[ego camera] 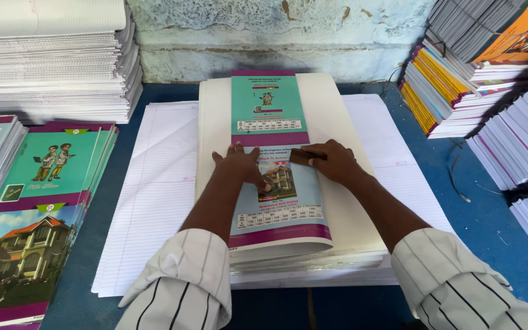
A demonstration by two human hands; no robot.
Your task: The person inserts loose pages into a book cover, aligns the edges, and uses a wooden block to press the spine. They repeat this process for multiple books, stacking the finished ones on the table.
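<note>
Cover sheet [276, 183]: glossy print, teal panel above, house picture below, purple bands, lying under both hands on a cream paper stack [337, 110].
Left hand [239, 165]: fingers spread flat, pressing the sheet, gripping nothing.
Right hand [335, 160]: curled round a small dark block [305, 155], pushing it onto the sheet.
Left of the hands: more printed covers [44, 183] on the blue bench [490, 226].
</note>
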